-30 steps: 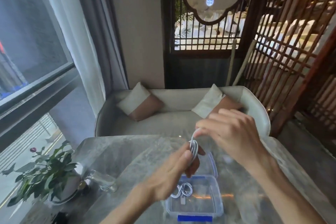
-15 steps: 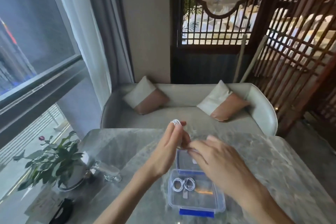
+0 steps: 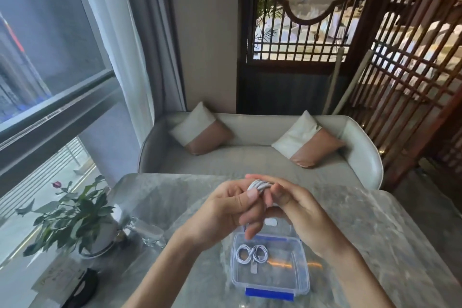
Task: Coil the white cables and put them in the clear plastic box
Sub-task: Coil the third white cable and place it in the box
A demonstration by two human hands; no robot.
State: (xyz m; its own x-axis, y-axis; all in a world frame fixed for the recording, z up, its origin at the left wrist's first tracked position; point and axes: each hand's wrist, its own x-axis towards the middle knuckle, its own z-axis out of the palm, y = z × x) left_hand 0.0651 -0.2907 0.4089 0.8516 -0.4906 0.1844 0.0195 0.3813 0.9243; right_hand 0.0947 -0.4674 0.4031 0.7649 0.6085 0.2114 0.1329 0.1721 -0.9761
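Both hands are pinching a small coil of white cable (image 3: 260,186) just above and behind the clear box (image 3: 271,265).

The left hand (image 3: 225,210) is closing thumb and fingers around the coil's near side, while the right hand (image 3: 297,207) is gripping its far side. The cable is looking light, thin and springy, so it is likely wanting to unwind; holding it across the bundled strands seems safest. Another coiled cable (image 3: 252,254) is already lying inside the box, toward its left. The box is sitting open on a grey marbled bench (image 3: 375,232), with a potted plant (image 3: 72,217) and a glass (image 3: 150,231) to the box's left, and a sofa (image 3: 250,157) beyond it under a wooden lattice screen (image 3: 412,70).
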